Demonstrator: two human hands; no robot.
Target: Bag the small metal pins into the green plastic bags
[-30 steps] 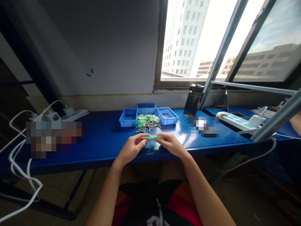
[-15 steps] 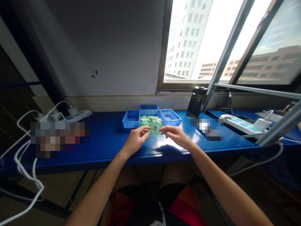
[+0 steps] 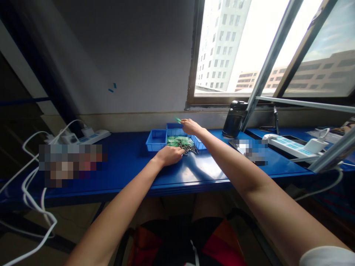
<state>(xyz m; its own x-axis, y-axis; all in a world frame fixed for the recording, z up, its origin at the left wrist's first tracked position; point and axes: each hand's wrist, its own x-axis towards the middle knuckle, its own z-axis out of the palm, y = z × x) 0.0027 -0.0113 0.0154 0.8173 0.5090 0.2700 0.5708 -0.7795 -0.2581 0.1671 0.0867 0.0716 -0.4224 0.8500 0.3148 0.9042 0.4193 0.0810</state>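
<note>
My right hand (image 3: pixel 191 126) reaches out over the back blue bin (image 3: pixel 173 130). Pinched in its fingertips is a small green piece (image 3: pixel 178 120) that looks like a thin plastic packet. My left hand (image 3: pixel 172 155) lies low at the front of the pile, its fingers closed; what they hold, if anything, is hidden. Right beside it are several small dark metallic pieces (image 3: pixel 191 149), too small to name. Behind these, a heap of green packets (image 3: pixel 176 140) fills the space between the bins.
Left of the heap stands a blue bin (image 3: pixel 155 141); another blue bin (image 3: pixel 200 143) on the right is partly covered by my right forearm. A black bottle-like container (image 3: pixel 235 120), power strips (image 3: pixel 298 145) and white cables (image 3: pixel 30 192) are also on or by the blue table (image 3: pixel 124 166).
My right hand has moved forward over the back bin with the green packet. My left hand has closed and shifted slightly right. Dark pieces now show at the heap's front.
</note>
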